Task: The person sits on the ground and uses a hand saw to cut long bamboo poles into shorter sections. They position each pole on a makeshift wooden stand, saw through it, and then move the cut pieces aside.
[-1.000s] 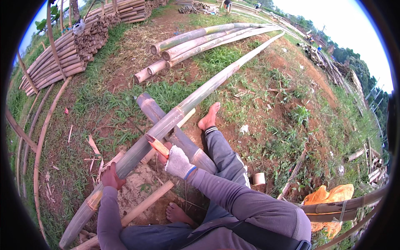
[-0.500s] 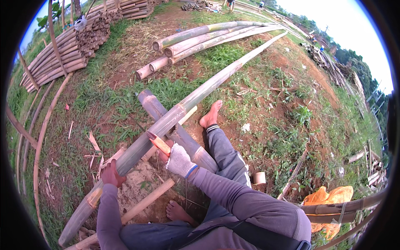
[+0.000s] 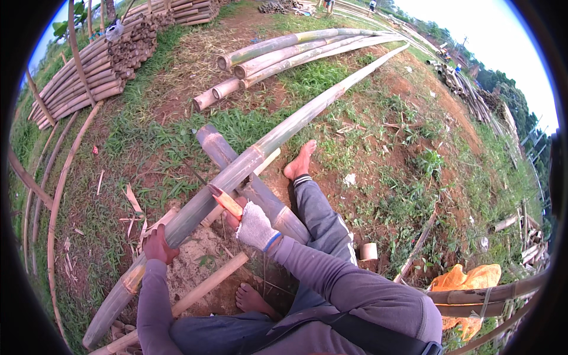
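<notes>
A long grey-green bamboo pole (image 3: 299,121) runs from the lower left to the far upper right. It lies across a shorter, thicker bamboo piece (image 3: 213,144) on the ground. My bare left hand (image 3: 160,245) is closed on the pole's near part, fingers curled at its edge. My right hand (image 3: 257,227), in a whitish knit glove, grips the orange wooden handle of a bladed tool (image 3: 227,202) beside the crossing. A thin dark line, apparently its blade, shows beyond the pole; the pole hides part of it, so the exact kind is unclear.
Several bamboo poles (image 3: 296,52) lie ahead, and a tall bamboo stack (image 3: 89,80) stands at the left. Split strips and shavings (image 3: 134,198) litter the grass. My bare feet flank the thick piece. An orange sack (image 3: 467,279) and a short bamboo ring (image 3: 368,251) are at right.
</notes>
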The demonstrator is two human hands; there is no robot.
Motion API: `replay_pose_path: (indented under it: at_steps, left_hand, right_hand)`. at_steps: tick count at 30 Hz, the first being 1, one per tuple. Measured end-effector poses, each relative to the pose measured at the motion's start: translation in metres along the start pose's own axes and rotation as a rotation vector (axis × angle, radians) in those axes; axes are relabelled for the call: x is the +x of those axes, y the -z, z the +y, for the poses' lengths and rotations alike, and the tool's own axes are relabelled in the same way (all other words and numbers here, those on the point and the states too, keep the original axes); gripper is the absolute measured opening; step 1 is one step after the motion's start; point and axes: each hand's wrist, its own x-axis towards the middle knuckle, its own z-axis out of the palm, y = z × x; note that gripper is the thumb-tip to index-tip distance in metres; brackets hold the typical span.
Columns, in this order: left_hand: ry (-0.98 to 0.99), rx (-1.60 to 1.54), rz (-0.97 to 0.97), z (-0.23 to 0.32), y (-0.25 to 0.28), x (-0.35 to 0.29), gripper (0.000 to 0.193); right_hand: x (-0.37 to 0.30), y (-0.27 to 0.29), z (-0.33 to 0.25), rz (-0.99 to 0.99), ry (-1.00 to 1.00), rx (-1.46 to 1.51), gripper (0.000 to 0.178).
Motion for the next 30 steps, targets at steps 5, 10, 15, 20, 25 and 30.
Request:
replay_pose_path:
  at_steps: [5,10,15,20,25,30]
  left_hand:
    - [-0.009,0.009,0.009,0.004,0.000,-0.001,0.092]
    - [0.011,0.013,-0.016,0.011,0.001,-0.001,0.094]
    - [0.053,0.025,-0.007,0.008,0.014,-0.003,0.093]
    - [0.012,0.017,-0.063,0.027,0.024,0.005,0.084]
    - [0.042,0.035,-0.126,0.007,0.017,-0.002,0.090]
    - [0.071,0.012,-0.049,0.009,0.014,-0.025,0.081]
  right_hand:
    - [-0.003,0.001,0.004,-0.001,-0.058,0.049,0.031]
    - [-0.003,0.005,0.009,-0.027,-0.036,0.084,0.030]
    - [0.024,-0.003,-0.007,-0.036,0.069,-0.070,0.024]
    - [0.043,0.010,-0.004,-0.036,0.110,0.012,0.024]
    - [-0.043,0.068,-0.020,-0.117,0.060,-0.061,0.027]
    - [-0.148,0.150,-0.027,-0.296,-0.310,-0.046,0.029]
